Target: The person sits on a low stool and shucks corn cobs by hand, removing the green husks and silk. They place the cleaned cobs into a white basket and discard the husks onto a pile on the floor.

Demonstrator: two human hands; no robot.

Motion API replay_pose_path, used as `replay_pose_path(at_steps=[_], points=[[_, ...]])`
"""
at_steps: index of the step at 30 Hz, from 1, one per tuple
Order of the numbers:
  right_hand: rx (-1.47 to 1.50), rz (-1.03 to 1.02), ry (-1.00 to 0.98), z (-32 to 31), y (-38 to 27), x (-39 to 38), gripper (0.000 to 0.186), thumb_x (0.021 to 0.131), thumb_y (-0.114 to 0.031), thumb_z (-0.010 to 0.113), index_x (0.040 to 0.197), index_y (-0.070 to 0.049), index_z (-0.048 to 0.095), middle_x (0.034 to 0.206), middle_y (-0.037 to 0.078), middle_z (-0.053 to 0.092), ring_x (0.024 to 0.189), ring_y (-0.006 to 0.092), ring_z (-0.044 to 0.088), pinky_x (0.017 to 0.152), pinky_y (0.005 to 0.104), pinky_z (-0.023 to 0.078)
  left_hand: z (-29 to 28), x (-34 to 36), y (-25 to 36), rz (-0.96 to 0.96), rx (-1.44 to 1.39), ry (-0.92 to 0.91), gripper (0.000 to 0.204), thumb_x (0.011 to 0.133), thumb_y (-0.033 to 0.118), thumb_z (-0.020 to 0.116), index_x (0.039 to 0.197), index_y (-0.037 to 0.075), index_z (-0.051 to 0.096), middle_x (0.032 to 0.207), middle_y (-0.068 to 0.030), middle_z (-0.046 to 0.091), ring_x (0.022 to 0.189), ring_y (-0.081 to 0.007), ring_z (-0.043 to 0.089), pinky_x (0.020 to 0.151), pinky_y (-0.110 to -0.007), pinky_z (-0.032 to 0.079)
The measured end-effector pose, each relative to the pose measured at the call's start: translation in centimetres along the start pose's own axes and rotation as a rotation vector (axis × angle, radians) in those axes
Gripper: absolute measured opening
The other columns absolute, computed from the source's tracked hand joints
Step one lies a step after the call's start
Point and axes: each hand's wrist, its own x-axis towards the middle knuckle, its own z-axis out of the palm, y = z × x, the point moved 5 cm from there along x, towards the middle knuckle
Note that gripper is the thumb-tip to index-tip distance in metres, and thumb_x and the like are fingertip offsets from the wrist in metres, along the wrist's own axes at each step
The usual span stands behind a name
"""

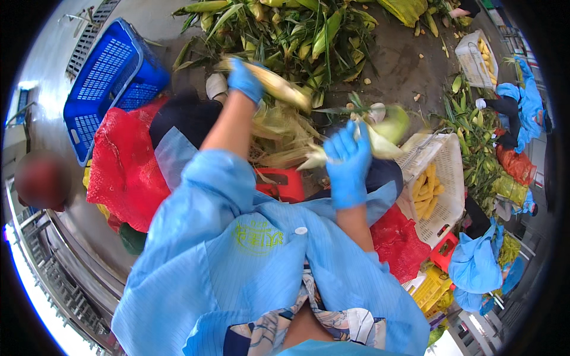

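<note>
My left hand, in a blue glove, is closed round an ear of corn at the upper middle; its pale side shows and motion smears it. To the right and nearer my body, my right hand, also gloved in blue, is closed on pale green corn husk that sticks out on both sides of the fist. Motion blurs the husk's far end. Between and below the hands lie loose husks and silk. Just beyond is a big heap of unhusked corn and green leaves.
A blue crate stands at the left by a red mesh sack. At my right, a white crate holds yellow cobs. A red stool shows in front of me. Other people in blue sit along the right.
</note>
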Motion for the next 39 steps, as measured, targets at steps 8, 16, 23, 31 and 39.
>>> replay_pose_path(at_steps=[8,16,23,31,39], points=[[-0.548,-0.127,-0.001,1.6,-1.7,5.1,0.034,0.083,-0.016,0.064,0.114,-0.005,0.054,0.098,0.003,0.060,0.085,0.0139,0.059,0.075,0.0269,0.048,9.1,-12.1,3.1,0.111,0.458,-0.446,0.060,0.091,0.054,0.040,0.116,0.000,0.052,0.095,-0.0141,0.062,0.081,-0.0210,0.060,0.073,-0.035,0.050],[-1.298,-0.434,-0.182,7.3,-3.1,8.2,0.040,0.085,-0.023,0.064,0.118,-0.003,0.052,0.108,0.003,0.059,0.094,0.0125,0.056,0.079,0.0258,0.046,12.3,-19.3,0.9,0.621,1.236,-0.786,0.059,0.091,0.036,0.049,0.137,0.004,0.033,0.098,-0.0216,0.061,0.091,-0.0311,0.061,0.081,-0.035,0.045],[-0.236,0.033,-0.008,1.4,-1.2,9.2,0.037,0.088,-0.028,0.058,0.116,-0.003,0.054,0.109,0.010,0.060,0.094,0.0176,0.059,0.080,0.0307,0.049,13.2,-21.7,4.0,1.101,1.210,-0.678,0.060,0.077,0.020,0.066,0.130,0.003,0.045,0.119,-0.0190,0.055,0.101,-0.0272,0.060,0.084,-0.033,0.047],[-0.225,-0.114,0.063,1.5,2.2,10.0,0.041,0.092,-0.036,0.051,0.114,-0.001,0.054,0.103,0.009,0.060,0.088,0.0189,0.060,0.073,0.0275,0.052,11.4,-19.1,-1.7,0.152,0.475,-0.534,0.054,0.077,0.023,0.073,0.120,0.001,0.050,0.106,-0.0081,0.059,0.096,-0.0169,0.057,0.087,-0.030,0.045],[-0.115,-0.022,-0.033,1.9,0.9,2.8,0.055,0.088,-0.026,0.058,0.130,0.004,0.038,0.124,0.016,0.050,0.114,0.0247,0.050,0.090,0.0326,0.047,8.2,-3.8,3.4,-0.288,-0.257,-0.250,0.031,0.084,0.037,0.053,0.079,0.007,0.050,0.068,-0.0086,0.055,0.061,-0.0253,0.053,0.061,-0.041,0.048]])
